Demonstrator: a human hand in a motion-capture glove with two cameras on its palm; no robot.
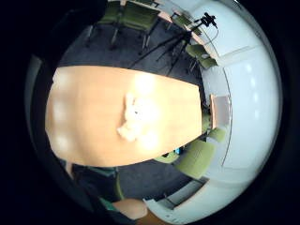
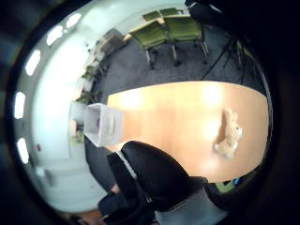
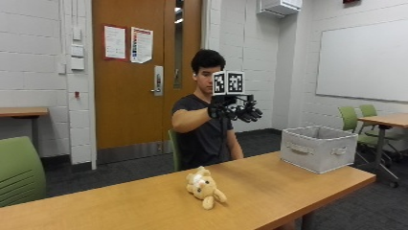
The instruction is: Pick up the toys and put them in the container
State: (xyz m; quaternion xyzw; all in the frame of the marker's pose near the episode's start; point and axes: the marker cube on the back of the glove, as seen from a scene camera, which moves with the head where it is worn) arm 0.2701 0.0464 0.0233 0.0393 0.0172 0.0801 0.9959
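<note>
A person is sitting behind a long wooden worktop (image 3: 127,201) and is holding the gloved right hand (image 3: 237,111) up in the air, about chest high, well above the wood. The fingers (image 3: 252,114) are hanging a little bent and are holding nothing, as far as the outside view lets me see; they are small and dark there.

A small tan plush toy (image 3: 204,187) is lying on its side on the worktop, near the front edge and near the middle of the long side. Nothing is touching it. The palm views are looking down on the same toy from far above.

A light grey cloth container (image 3: 317,147) is standing upright at one end of the worktop, well apart from the toy. Its top is open, and it has a handle on the side.

Green chairs (image 3: 19,175) are standing around the room.
</note>
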